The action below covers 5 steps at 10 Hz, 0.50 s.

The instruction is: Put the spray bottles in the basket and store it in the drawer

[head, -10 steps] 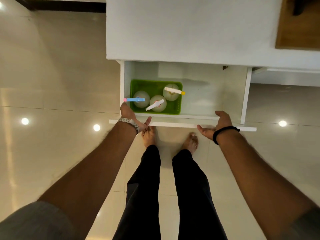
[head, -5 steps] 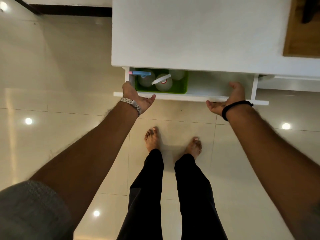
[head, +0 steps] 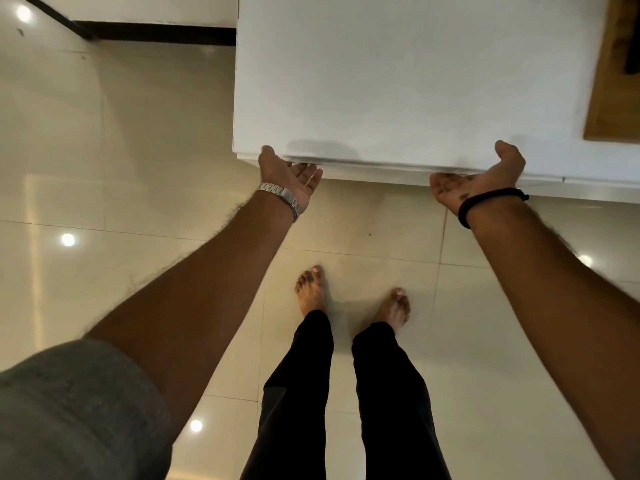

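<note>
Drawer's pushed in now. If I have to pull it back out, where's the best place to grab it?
Probably the drawer front's lower edge, from below with fingers curled up behind it. No handle shows, and both the left hand and the right hand sit palm-up there, under the white top.

Glossy beige tile floor (head: 104, 168); white countertop (head: 398, 81); wooden board (head: 620, 81) at right edge.

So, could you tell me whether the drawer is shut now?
Shut: the drawer front sits flush under the cabinet top, no interior showing.
</note>
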Available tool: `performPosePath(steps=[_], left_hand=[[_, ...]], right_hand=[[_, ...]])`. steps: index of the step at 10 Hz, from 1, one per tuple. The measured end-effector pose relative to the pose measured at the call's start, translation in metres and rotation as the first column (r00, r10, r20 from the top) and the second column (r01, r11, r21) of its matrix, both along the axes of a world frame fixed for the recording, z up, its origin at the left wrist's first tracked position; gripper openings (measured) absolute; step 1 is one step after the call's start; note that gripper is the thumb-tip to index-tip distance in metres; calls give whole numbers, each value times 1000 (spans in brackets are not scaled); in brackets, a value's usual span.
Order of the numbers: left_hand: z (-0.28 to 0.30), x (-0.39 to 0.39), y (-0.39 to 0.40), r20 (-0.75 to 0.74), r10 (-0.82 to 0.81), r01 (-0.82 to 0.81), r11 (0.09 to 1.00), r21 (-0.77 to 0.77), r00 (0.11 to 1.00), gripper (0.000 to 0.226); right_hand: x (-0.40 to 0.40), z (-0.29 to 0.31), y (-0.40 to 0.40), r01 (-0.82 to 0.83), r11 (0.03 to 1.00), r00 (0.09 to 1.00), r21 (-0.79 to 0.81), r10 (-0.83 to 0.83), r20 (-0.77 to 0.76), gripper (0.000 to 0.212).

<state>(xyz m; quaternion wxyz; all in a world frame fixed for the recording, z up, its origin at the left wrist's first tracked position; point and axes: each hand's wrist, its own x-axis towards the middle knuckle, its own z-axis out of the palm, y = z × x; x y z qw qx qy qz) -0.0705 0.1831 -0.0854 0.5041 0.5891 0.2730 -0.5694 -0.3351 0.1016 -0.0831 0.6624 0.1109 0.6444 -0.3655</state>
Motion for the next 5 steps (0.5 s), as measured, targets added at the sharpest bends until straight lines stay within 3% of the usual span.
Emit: performPosePath(steps=[2,3,4,5], left_hand=[[4,-3,1,55,-29,28,1000,12,998,55],[8,1,2,144,-275,269,961,60,951,54],[11,7,10,354,-645,598,763,244,678,46],[38,17,37,513,-855,729,303,613,-75,44]], right_hand=[[-3,-8,5,-13,1000,999,-21,12,-33,70],[-1,0,9,-284,959,948,19,283,-148,55],[7,14,16,-511,855,831,84,517,-205,37],[21,41,31,-767,635,559,95,733,-387,34]])
